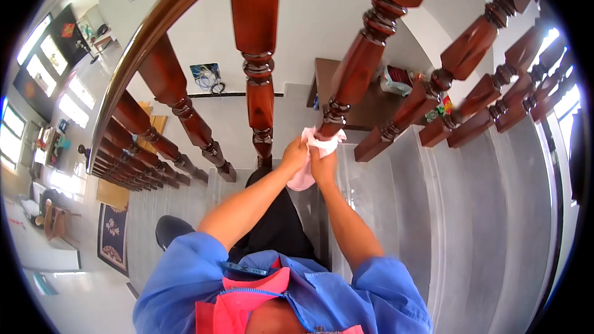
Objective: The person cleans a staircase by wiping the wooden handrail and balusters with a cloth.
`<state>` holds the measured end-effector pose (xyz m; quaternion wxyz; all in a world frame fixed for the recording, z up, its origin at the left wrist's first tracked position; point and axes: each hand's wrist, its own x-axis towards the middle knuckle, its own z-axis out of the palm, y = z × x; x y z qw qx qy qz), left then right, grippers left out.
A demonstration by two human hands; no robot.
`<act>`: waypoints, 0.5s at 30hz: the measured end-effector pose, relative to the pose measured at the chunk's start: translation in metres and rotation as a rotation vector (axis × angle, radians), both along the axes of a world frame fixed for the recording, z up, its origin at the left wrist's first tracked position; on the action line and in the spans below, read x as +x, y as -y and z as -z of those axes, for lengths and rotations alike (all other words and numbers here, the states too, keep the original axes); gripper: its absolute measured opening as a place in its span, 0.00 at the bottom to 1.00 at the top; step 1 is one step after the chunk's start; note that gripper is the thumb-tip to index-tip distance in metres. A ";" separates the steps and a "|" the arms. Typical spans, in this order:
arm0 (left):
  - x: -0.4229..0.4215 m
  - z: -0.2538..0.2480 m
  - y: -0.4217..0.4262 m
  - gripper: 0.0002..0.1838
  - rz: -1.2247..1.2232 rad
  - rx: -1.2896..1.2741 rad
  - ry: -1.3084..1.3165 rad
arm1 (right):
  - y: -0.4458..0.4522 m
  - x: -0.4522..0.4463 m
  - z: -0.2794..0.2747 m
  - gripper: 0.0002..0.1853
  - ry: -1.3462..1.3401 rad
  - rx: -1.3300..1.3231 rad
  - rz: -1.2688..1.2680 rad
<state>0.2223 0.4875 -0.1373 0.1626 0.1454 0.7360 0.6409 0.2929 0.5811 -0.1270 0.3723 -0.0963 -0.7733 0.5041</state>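
Observation:
A pale pink cloth (302, 177) is wrapped around the lower end of a dark red wooden baluster (356, 77). My left hand (295, 156) grips the cloth on the left side, fingers closed. On the right side, my right hand (323, 166) is closed on the same cloth, pressing it to the baluster's foot. Part of the cloth hangs below, between the two hands. The fingertips behind the post are hidden. Just to the left stands another turned baluster (260, 86), which neither hand touches.
Grey stair steps (402, 210) run to the right and down to the left. A curved handrail (154, 18) tops the balusters. Beyond them are a brown table (328, 80), cables on a wall box (209, 78), and a dark patterned rug (113, 235) on the lower floor.

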 end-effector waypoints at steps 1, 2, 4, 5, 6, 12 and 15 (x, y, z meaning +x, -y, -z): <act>0.008 -0.009 0.008 0.17 -0.007 -0.148 -0.063 | 0.006 0.009 -0.012 0.18 0.117 -0.020 0.098; 0.018 -0.011 0.013 0.17 -0.101 -0.014 -0.098 | 0.015 0.018 -0.023 0.18 0.114 -0.014 0.084; 0.039 -0.038 0.039 0.17 -0.196 -0.008 -0.195 | 0.030 0.030 -0.036 0.19 0.088 -0.097 0.324; 0.048 -0.055 0.052 0.19 -0.230 0.008 -0.201 | 0.025 0.038 -0.030 0.19 0.007 0.040 0.203; 0.050 -0.062 0.060 0.18 -0.318 0.222 -0.213 | 0.031 0.036 -0.040 0.21 -0.090 0.147 0.115; 0.028 -0.211 0.105 0.21 -0.589 0.725 -0.460 | 0.085 -0.008 -0.178 0.27 -0.449 0.155 -0.103; -0.013 -0.278 0.105 0.19 -0.637 0.816 -0.544 | 0.088 -0.060 -0.258 0.31 -0.681 0.207 -0.096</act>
